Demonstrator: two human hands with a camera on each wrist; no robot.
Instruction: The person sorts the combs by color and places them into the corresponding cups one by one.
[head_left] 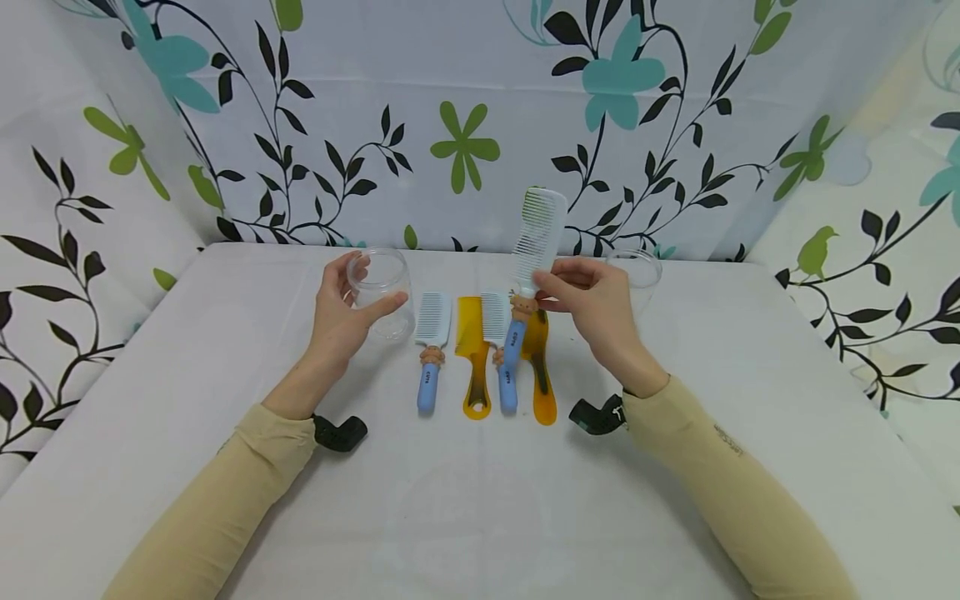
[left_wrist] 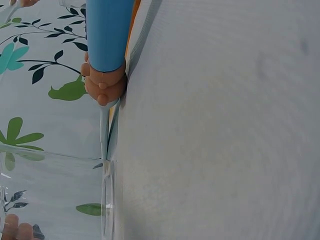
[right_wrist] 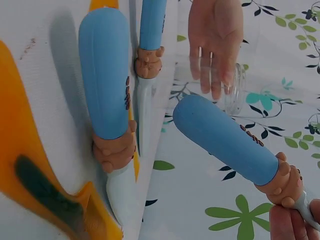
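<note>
Left hand (head_left: 339,312) grips the clear jar (head_left: 382,283) near the far edge of the table (head_left: 465,500); right hand (head_left: 597,307) pinches the raised comb (head_left: 532,258): probably light, stiff; grasp blue handle (head_left: 513,343).

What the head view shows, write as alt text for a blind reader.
A person's right hand holds up a white blue-handled comb while the left hand grips a clear jar. Two matching combs and two amber combs lie in a row on the white table before a leaf-patterned cloth.

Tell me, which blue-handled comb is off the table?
The blue-handled comb in the right hand; the other two blue-handled combs lie on the table.
</note>
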